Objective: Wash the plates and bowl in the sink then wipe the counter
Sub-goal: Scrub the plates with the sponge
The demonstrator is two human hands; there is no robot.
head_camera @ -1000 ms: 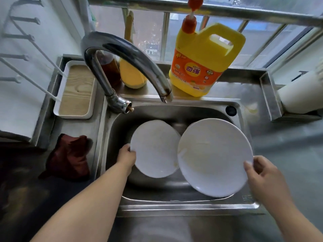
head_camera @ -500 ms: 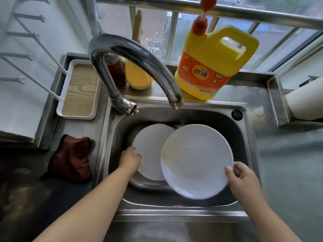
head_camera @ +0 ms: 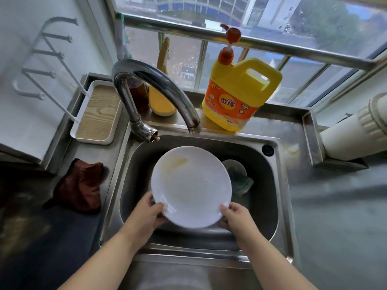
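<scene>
White plate [head_camera: 191, 186]: held over the sink [head_camera: 280, 185], near rim gripped by left hand [head_camera: 146, 212] and right hand [head_camera: 235, 216], thumbs on top. Green cloth [head_camera: 241, 184] partly hidden behind it. Faucet [head_camera: 150, 88] arched above. Yellow detergent jug [head_camera: 240, 95] set on the back ledge. Brown rag [head_camera: 78, 186] laid left of the basin.

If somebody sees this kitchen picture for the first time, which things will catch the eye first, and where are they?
First comes the big white plate, stained yellowish, held over the steel sink by the left hand and the right hand at its near rim. Next is the bright yellow detergent jug with a red pump, standing on the ledge behind the sink. The curved chrome faucet arches over the basin from the left, and a dark red cloth lies on the counter to the left.
</scene>
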